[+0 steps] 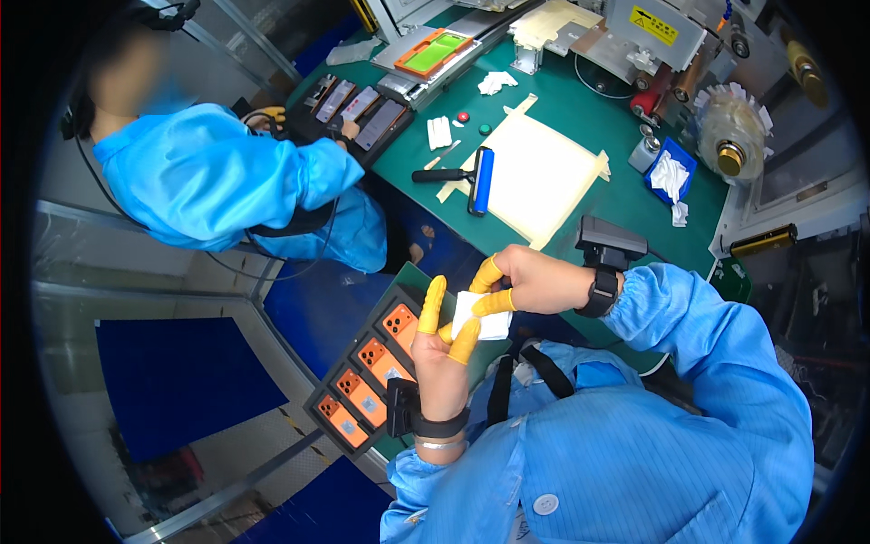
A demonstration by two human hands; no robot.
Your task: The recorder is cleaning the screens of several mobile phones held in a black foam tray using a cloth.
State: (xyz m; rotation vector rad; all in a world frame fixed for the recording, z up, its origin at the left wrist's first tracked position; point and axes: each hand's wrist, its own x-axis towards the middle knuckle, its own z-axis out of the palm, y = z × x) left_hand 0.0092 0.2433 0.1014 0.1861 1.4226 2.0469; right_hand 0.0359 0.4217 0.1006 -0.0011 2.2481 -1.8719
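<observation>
A folded white wipe [495,326] is pinched between both my hands, in front of my chest. My left hand [443,367] grips its left side with yellow-capped fingers, one finger stretched upward. From the right, my right hand [536,279] presses the upper edge of the wipe with its yellow-capped fingertips. Just left of my left wrist is a black tray [316,396] holding several orange phones [361,397] with camera bumps, set in a row. Parts of the tray lie hidden behind my left hand and wrist.
Ahead, a green table [399,172] bears a taped white sheet [535,172], a blue roller [483,181], a blue box [671,168] of wipes and a metal bottle [644,152]. Machinery [657,36] stands behind. A co-worker [227,177] at left handles phones in a black tray.
</observation>
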